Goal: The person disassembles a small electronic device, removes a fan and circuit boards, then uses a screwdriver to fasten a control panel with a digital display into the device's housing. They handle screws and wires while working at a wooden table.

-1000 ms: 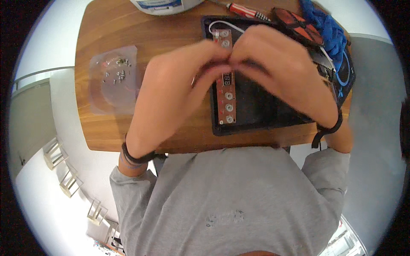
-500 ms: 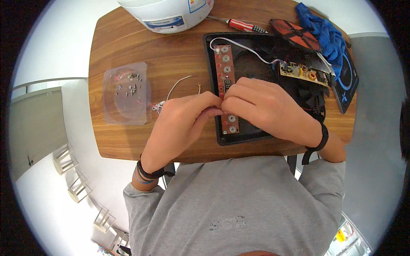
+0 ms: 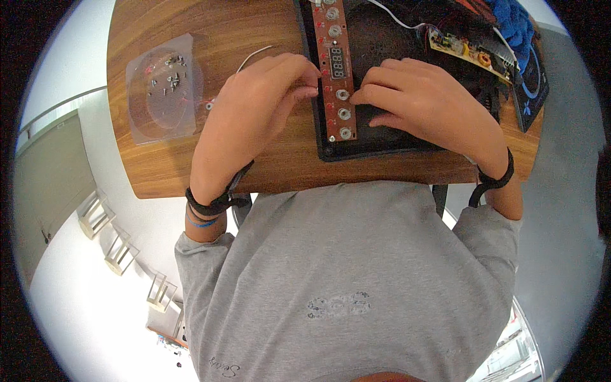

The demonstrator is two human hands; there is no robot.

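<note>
A long reddish-brown circuit board (image 3: 329,121) with a digit display and a row of coiled springs lies along the left side of a black shallow housing (image 3: 388,148). My left hand (image 3: 254,92) is bent beside the board's left edge. Its fingertips and thumb are slightly apart by the housing rim, and I see nothing in them. To the right of the board, my right hand (image 3: 423,95) hovers over the housing with curved fingers and the thumb apart. One of its fingertips is at the board's right edge, and that hand appears to hold nothing.
Small screws (image 3: 173,79) lie on a clear plastic sheet (image 3: 162,121) at left. A thin white wire (image 3: 251,57) lies beyond my left hand. At far right are a yellowish component board (image 3: 468,54), a blue cloth (image 3: 514,28) and a dark flat panel (image 3: 525,105).
My hands were together over the middle of the board; they have parted to its two sides, uncovering the display. The view has shifted, so the table sits higher in the picture.
</note>
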